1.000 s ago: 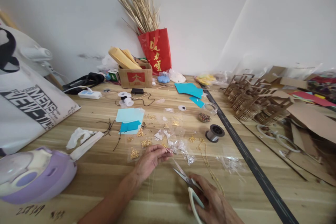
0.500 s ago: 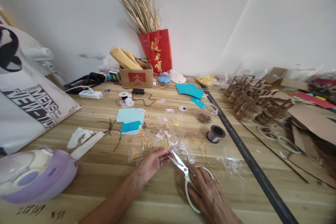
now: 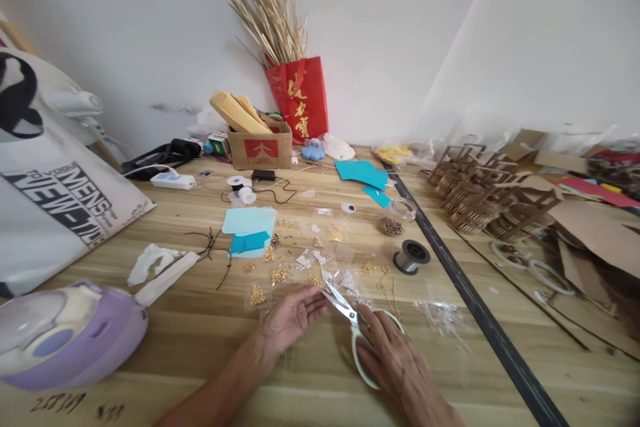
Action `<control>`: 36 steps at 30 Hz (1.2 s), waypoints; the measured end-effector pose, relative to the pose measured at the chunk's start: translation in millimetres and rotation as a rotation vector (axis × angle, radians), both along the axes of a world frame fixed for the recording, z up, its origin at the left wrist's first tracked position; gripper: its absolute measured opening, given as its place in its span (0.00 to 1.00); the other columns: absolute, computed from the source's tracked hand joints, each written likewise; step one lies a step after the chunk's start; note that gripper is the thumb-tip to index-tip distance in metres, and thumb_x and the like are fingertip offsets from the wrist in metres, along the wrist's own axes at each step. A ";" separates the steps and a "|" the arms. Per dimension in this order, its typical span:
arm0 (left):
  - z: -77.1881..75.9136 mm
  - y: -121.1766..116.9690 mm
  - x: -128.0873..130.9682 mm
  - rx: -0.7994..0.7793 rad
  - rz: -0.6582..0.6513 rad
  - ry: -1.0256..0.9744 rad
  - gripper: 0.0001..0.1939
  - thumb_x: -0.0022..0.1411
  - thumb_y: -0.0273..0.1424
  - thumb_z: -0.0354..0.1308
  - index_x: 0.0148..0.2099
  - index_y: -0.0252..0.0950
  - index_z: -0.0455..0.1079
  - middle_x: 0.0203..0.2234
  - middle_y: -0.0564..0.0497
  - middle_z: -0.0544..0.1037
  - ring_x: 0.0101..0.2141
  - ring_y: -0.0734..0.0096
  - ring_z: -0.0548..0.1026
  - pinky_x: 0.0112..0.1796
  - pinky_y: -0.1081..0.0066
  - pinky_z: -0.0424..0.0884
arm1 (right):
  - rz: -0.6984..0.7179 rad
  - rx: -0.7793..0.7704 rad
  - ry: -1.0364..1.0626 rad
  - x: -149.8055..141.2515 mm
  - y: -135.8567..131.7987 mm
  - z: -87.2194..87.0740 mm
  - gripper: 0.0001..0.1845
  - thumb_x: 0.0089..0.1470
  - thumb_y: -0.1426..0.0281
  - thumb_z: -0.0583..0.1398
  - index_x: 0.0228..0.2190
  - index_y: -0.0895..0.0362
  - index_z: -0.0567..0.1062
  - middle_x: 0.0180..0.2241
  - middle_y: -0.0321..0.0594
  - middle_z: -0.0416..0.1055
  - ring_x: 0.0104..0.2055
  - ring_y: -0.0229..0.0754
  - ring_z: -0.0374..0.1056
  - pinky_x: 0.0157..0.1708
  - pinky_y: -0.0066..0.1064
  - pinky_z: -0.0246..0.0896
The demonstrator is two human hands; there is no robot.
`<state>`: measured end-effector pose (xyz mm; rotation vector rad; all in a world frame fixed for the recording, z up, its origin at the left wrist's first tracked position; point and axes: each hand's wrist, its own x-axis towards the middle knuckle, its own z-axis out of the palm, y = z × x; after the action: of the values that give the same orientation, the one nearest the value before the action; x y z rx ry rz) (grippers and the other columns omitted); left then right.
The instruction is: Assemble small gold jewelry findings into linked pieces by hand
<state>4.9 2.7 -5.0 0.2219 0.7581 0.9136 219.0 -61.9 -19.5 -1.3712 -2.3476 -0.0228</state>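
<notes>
My right hand [image 3: 397,357] has its fingers through the white handles of a pair of scissors [image 3: 353,315]. The blades are slightly parted and point up and left. Their tips meet the fingertips of my left hand [image 3: 296,315], which are pinched together, palm partly upward. Whatever is between those fingertips is too small to make out. Just beyond lie small bags of gold-coloured beads [image 3: 280,273] and clear or white bits [image 3: 349,280]. A gold chain [image 3: 390,292] lies behind my right hand, partly hidden by it.
A spool of thin wire [image 3: 411,257] stands to the right, near a dish of brown beads [image 3: 391,226]. Blue cards [image 3: 250,241] lie left of centre. A purple and cream device [image 3: 100,340] sits at the left edge, and small wooden frames [image 3: 495,193] are grouped at the right.
My right hand and the scissors have moved slightly up and left, the blades reaching closer over the left fingertips. My left hand has shifted only a little.
</notes>
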 end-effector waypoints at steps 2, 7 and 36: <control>-0.9 -0.1 0.6 -0.002 -0.002 -0.004 0.08 0.59 0.17 0.55 0.30 0.28 0.74 0.28 0.45 0.81 0.30 0.71 0.79 0.31 0.75 0.75 | -0.003 0.010 -0.004 1.0 0.4 -1.9 0.25 0.58 0.69 0.52 0.57 0.56 0.56 0.39 0.47 0.71 0.35 0.46 0.72 0.29 0.32 0.70; -0.1 -1.4 2.6 0.010 -0.004 -0.002 0.07 0.58 0.18 0.56 0.30 0.28 0.74 0.28 0.46 0.81 0.29 0.72 0.79 0.31 0.75 0.74 | -0.017 0.021 -0.043 -0.7 -0.7 -0.6 0.23 0.60 0.68 0.50 0.56 0.57 0.58 0.39 0.47 0.71 0.35 0.45 0.72 0.27 0.30 0.70; 4.9 -10.0 3.6 0.743 -0.197 0.553 0.10 0.52 0.35 0.62 0.27 0.34 0.69 0.25 0.51 0.74 0.31 0.67 0.71 0.35 0.70 0.64 | -0.057 -0.401 0.444 -11.5 0.1 21.7 0.22 0.52 0.72 0.56 0.50 0.53 0.66 0.34 0.40 0.73 0.29 0.40 0.70 0.30 0.28 0.65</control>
<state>8.5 -7.3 -0.2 1.2205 0.8505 0.9211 207.6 -61.9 2.2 -1.4367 -1.9986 0.6971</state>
